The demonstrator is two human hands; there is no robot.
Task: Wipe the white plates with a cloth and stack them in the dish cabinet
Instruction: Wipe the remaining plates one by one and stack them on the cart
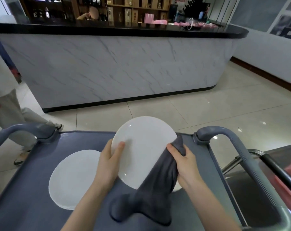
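Observation:
A white plate (pixel 144 147) is held tilted above the grey cart top (pixel 33 197). My left hand (pixel 110 161) grips its left rim, thumb on the face and fingers behind. My right hand (pixel 183 164) grips a dark grey cloth (pixel 151 197) against the plate's right edge; the cloth hangs down and its end lies on the cart. A second white plate (pixel 71 177) lies flat on the cart to the left. A bit of another white plate (pixel 177 187) shows under the cloth at the right.
The cart has grey handles at left (pixel 16 130) and right (pixel 225 132). A marble-fronted counter (pixel 116 64) with a black top stands ahead across tiled floor. A person's legs (pixel 16 117) are at the left. A metal frame (pixel 258 155) stands at the right.

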